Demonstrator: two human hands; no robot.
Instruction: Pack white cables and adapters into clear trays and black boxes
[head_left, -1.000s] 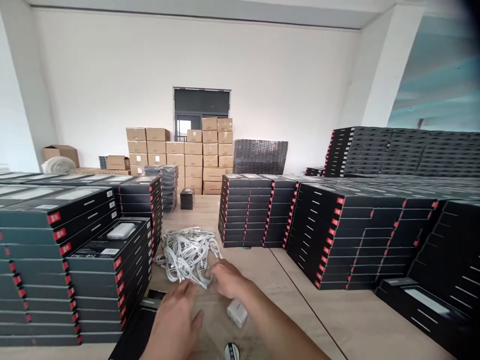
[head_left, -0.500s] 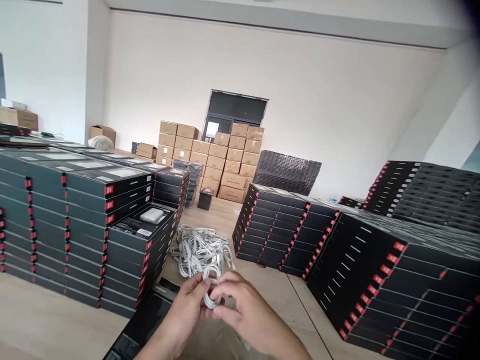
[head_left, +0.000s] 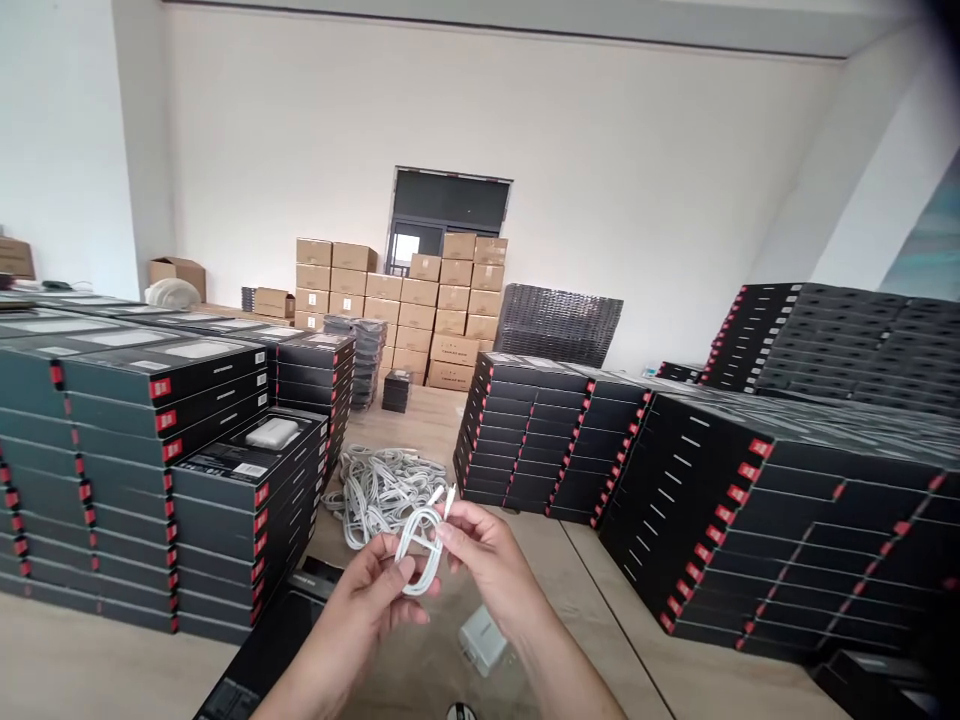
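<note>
A coiled white charging cable (head_left: 420,552) is held up between both hands, with its two plug ends sticking up at the top. My left hand (head_left: 379,580) pinches the coil at its lower left side. On the upper right, near the plugs, my right hand (head_left: 480,540) grips it between thumb and fingers. Behind the hands lies a tangled pile of white cables (head_left: 382,485) on the wooden table (head_left: 555,570). Below my right wrist sits a white power adapter (head_left: 484,638). An open black box (head_left: 262,640) lies by my left forearm, partly covered by it.
Stacked black boxes with red tabs rise at the left (head_left: 217,540) and the right (head_left: 690,520). Another white adapter (head_left: 271,433) rests on the lower left stack. Brown cartons (head_left: 420,320) stand against the back wall beside a dark stack of trays (head_left: 559,325).
The coiled cable has turned, and its plug ends now show at the top. My right hand has shifted up along the coil. The camera view has swung slightly, uncovering the adapter below.
</note>
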